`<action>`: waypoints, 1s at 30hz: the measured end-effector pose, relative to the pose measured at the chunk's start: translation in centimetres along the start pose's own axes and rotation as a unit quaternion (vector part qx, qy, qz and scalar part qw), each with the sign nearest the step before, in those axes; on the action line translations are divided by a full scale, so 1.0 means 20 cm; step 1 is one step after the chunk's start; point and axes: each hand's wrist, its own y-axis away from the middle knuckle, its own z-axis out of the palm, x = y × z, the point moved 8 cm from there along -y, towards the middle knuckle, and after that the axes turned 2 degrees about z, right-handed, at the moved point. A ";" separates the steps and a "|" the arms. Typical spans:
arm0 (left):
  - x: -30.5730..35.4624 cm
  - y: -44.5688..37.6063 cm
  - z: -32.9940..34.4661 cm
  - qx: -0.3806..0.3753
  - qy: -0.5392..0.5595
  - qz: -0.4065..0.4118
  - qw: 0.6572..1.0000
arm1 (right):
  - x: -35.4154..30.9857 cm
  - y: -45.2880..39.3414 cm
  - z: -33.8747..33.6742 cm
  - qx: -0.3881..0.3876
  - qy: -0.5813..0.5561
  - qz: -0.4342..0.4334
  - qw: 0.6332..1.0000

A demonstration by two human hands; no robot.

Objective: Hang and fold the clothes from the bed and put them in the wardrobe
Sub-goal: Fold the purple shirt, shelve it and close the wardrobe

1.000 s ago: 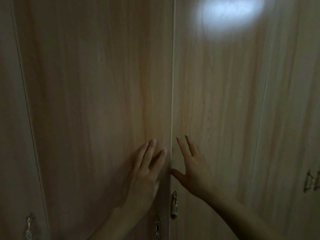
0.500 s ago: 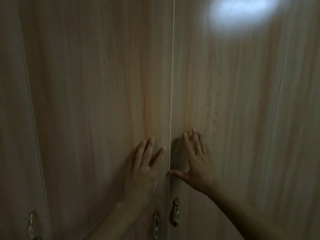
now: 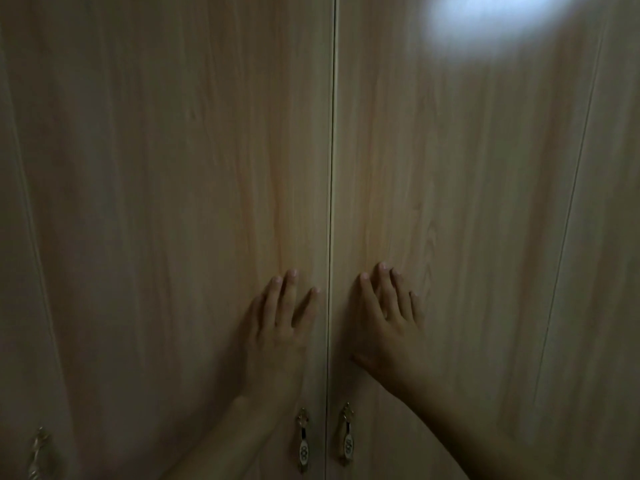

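Light wooden wardrobe doors fill the dim view. The left door (image 3: 180, 202) and the right door (image 3: 450, 209) meet at a narrow vertical seam in the middle and look flush. My left hand (image 3: 280, 327) presses flat on the left door just beside the seam, fingers straight and spread. My right hand (image 3: 384, 323) lies flat on the right door on the other side of the seam, fingers straight. Neither hand holds anything. No clothes or bed are in view.
Two ornate metal handles hang below my hands, the left handle (image 3: 303, 445) and the right handle (image 3: 347, 434). Another handle (image 3: 40, 452) shows at the lower left on a neighbouring door. A bright reflection (image 3: 485, 22) glows at the top right.
My right hand has flattened against the right door and slid slightly up. The seam between the doors has narrowed. My left hand has barely moved.
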 end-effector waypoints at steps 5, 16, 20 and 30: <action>0.00 -0.02 0.04 0.002 -0.005 -0.001 1.000 | 0.01 -0.02 0.04 0.026 0.019 0.017 0.999; 0.00 -0.02 0.01 -0.008 -0.027 0.011 1.000 | -0.01 -0.01 0.03 -0.009 0.005 0.014 1.000; 0.02 -0.03 -0.04 -0.060 -0.009 0.005 0.998 | -0.03 -0.01 -0.08 -0.054 -0.015 0.002 0.998; -0.10 0.04 -0.20 -0.101 0.177 -0.033 0.978 | -0.07 0.11 -0.29 -0.100 -0.061 0.040 0.992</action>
